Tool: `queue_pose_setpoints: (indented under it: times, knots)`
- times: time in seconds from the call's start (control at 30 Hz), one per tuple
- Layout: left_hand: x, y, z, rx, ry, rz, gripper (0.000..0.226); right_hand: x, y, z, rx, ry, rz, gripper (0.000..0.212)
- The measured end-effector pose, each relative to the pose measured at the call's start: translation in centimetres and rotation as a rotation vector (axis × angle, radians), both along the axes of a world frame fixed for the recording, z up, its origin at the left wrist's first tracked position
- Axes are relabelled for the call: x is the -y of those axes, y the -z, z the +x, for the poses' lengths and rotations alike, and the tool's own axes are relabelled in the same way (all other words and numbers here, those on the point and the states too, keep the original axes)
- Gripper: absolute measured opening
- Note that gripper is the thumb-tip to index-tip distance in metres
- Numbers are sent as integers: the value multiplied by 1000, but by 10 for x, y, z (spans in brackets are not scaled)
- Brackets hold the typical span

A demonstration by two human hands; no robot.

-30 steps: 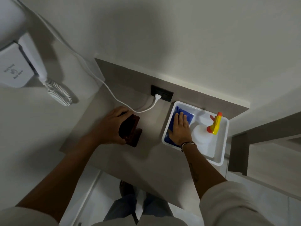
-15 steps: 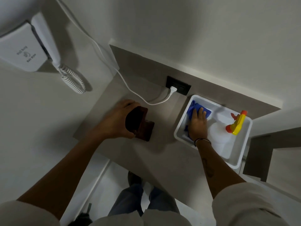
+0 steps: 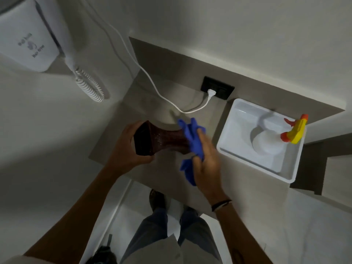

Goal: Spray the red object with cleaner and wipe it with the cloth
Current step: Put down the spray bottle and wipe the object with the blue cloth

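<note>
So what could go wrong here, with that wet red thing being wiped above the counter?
The red object is held only at one end by the left hand; pressure from the cloth in the right hand might twist it loose. It shows droplets, so it may be slippery. The plugged-in white cable runs just behind it and could get snagged or dripped on.

We see print only on the white wall unit [image 3: 28,39] at upper left: it reads "Hair dryer" below a small emblem, with a blurred line above that we make out as "Wall hung".
</note>
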State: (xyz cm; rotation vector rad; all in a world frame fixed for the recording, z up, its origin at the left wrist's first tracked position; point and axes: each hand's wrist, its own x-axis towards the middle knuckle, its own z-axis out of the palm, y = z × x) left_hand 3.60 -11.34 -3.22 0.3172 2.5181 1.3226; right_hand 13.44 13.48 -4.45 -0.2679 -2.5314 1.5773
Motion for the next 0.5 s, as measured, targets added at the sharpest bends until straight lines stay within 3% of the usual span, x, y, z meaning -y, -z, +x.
queue_pose_setpoints:
  times: [0.13, 0.27, 0.37, 0.5]
  knots:
    - [6, 10, 1, 24, 4, 39, 110, 69, 18, -10, -109, -384, 350, 92]
    - [19, 18, 4, 29, -9, 15, 119, 52, 47, -17, 20, -341, 575, 93]
    - [22, 20, 5, 30, -6, 17, 121, 29, 53, -20, 165, -224, 559, 96]
    - [18, 16, 1, 33, 0, 27, 116, 86, 41, -14, -22, -356, 346, 107]
